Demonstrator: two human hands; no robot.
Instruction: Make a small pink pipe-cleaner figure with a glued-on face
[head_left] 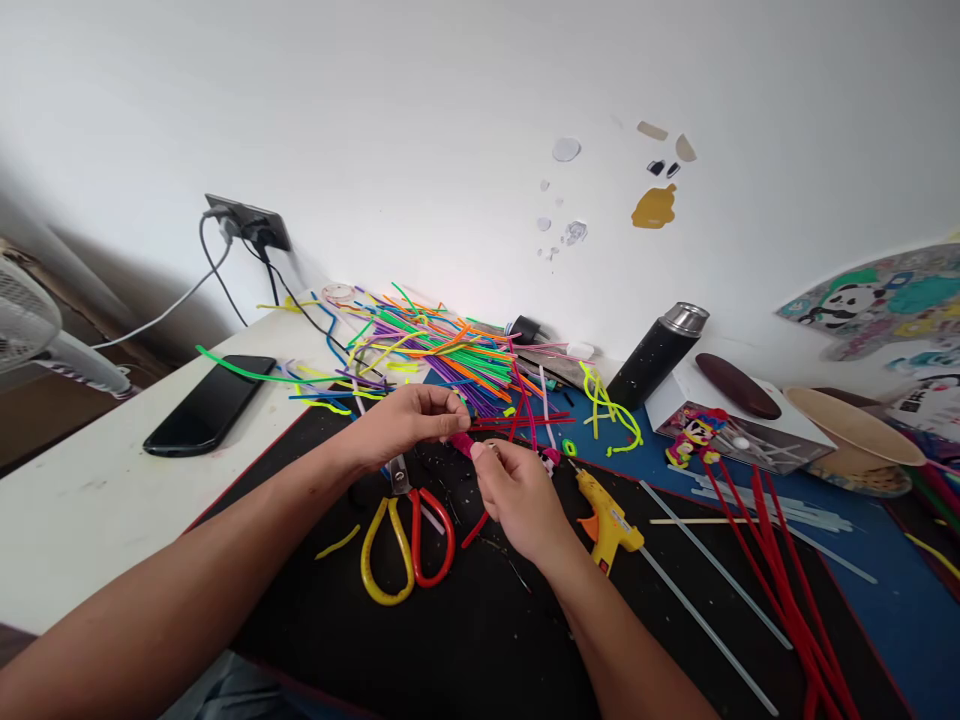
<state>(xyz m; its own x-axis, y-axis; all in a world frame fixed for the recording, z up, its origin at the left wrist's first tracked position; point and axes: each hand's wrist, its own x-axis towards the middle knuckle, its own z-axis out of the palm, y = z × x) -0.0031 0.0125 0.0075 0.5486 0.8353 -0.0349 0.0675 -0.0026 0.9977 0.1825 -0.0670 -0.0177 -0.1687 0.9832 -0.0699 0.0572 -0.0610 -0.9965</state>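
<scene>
My left hand (421,420) and my right hand (517,485) meet above the black mat (495,630), fingers pinched. Between them is a short magenta pipe cleaner piece (460,441), gripped at either end and partly hidden by my fingers. A small pink and white fuzzy figure (551,459) shows just behind my right hand; I cannot tell whether my fingers touch it. Below my left hand lie scissors (409,545) with one yellow and one red handle. A yellow glue gun (606,520) lies to the right of my right hand.
Many coloured pipe cleaners (450,350) are heaped at the back. A phone (210,405) lies left. Black bottle (656,355), tissue box (739,415), fuzzy figure (697,437), red pipe cleaners (787,590) and glue sticks (712,630) occupy the right.
</scene>
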